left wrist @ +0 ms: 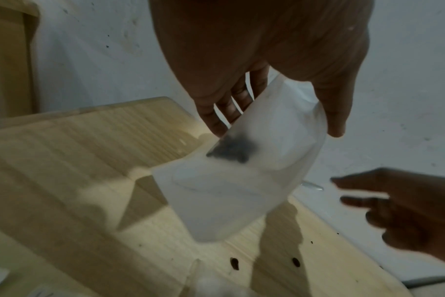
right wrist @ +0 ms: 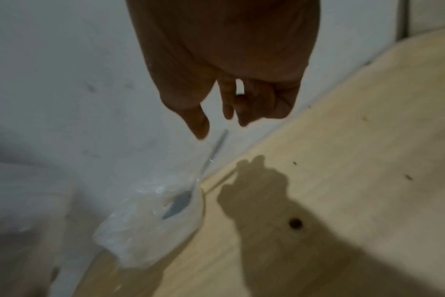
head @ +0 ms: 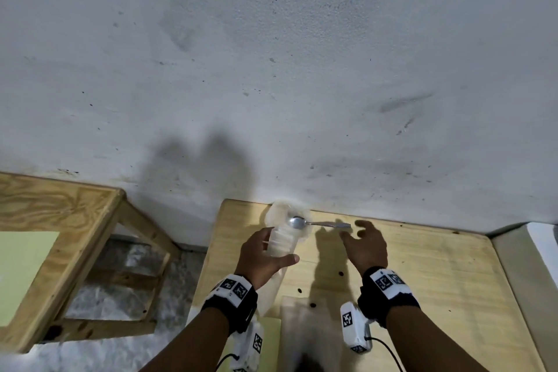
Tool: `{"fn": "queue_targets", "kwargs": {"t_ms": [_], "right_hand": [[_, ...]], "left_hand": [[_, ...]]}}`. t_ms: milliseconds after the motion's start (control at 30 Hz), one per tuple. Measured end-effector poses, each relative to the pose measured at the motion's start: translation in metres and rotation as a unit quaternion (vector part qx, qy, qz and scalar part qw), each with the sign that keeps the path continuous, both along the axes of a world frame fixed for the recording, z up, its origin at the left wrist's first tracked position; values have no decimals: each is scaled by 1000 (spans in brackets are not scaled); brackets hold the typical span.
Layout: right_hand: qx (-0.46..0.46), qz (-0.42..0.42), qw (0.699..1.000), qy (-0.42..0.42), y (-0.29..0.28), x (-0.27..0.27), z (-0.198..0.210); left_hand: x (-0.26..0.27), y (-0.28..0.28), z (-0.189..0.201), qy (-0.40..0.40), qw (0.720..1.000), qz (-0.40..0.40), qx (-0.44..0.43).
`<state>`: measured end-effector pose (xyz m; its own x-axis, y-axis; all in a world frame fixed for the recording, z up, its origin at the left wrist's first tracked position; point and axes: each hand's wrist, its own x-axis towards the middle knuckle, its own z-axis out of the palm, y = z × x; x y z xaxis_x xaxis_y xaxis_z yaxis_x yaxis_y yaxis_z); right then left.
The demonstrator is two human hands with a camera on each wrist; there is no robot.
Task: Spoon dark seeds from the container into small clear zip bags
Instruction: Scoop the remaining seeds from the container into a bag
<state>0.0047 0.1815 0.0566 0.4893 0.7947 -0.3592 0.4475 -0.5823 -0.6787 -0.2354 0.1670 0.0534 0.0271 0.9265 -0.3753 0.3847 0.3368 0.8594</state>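
Observation:
My left hand (head: pixel 273 251) holds a small clear zip bag (head: pixel 280 243) above the table between thumb and fingers. In the left wrist view the bag (left wrist: pixel 241 180) has a small clump of dark seeds (left wrist: pixel 229 149) inside. A metal spoon (head: pixel 314 223) lies with its bowl on a pale translucent container (head: pixel 282 213) against the wall, handle pointing right. My right hand (head: pixel 356 232) hovers just by the handle end with fingers loosely spread, holding nothing. The right wrist view shows the spoon (right wrist: pixel 211 156) below the fingertips (right wrist: pixel 200 128), its bowl in the crumpled plastic container (right wrist: pixel 150 225).
The wooden table (head: pixel 437 281) butts against a white wall, and its left edge drops to the floor. A few dark seeds (head: pixel 341 273) lie scattered on it. A blurred clear plastic sheet (head: pixel 302 326) lies near the front. A wooden frame (head: pixel 60 220) stands at the left.

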Motion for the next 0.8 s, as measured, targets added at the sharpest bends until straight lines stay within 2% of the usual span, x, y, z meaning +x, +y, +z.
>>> {"fn": "queue_targets", "kwargs": {"t_ms": [67, 100, 167, 233, 267, 333, 400, 500, 567, 800], "right_hand": [[121, 38, 990, 62, 0, -10, 27], [140, 108, 978, 111, 0, -17, 43], [91, 268, 948, 148, 1, -31, 70], [39, 361, 929, 69, 5, -37, 78], [40, 373, 927, 23, 8, -37, 80], [84, 349, 933, 1, 14, -34, 80], [140, 299, 944, 12, 17, -29, 81], [192, 231, 952, 58, 14, -25, 85], [211, 197, 952, 102, 11, -26, 89], [167, 167, 954, 186, 12, -24, 94]], "left_hand": [[4, 3, 8, -4, 1000, -6, 16], [7, 5, 13, -5, 1000, -9, 26], [15, 9, 22, -1, 999, -18, 50], [22, 13, 33, 10, 997, -40, 72], [25, 14, 36, 12, 996, -53, 77], [28, 15, 46, -21, 996, -64, 64], [27, 17, 54, -87, 994, -26, 59], [22, 26, 53, -90, 989, 48, 106], [19, 29, 52, -109, 984, 58, 126], [28, 33, 75, -161, 982, 30, 94]]}}
